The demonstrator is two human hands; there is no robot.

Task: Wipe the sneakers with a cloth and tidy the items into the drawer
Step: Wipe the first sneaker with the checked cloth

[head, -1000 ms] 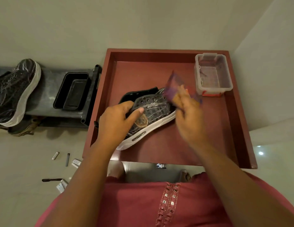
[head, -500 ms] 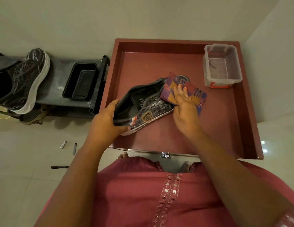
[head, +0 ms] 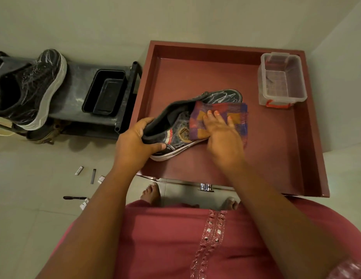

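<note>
A dark patterned sneaker (head: 222,97) with a white sole lies on its side in the open reddish drawer (head: 280,158). My left hand (head: 135,141) grips the sneaker's heel collar. My right hand (head: 222,133) presses a checked red, orange and purple cloth (head: 236,115) flat against the sneaker's side, fingers spread and fairly straight. A second dark sneaker (head: 32,87) with a thick white sole stands on the low black rack (head: 75,93) at the left.
A clear plastic box (head: 282,79) with red latches sits in the drawer's far right corner. A black tray (head: 105,93) rests on the rack. Small items and a dark tool (head: 75,197) lie on the tiled floor at the left. My bare feet stand below the drawer front.
One second ago my right hand held the cloth up above the sneaker; now it presses the cloth on the sneaker's side. My left hand shifted from the sneaker's side to its heel collar.
</note>
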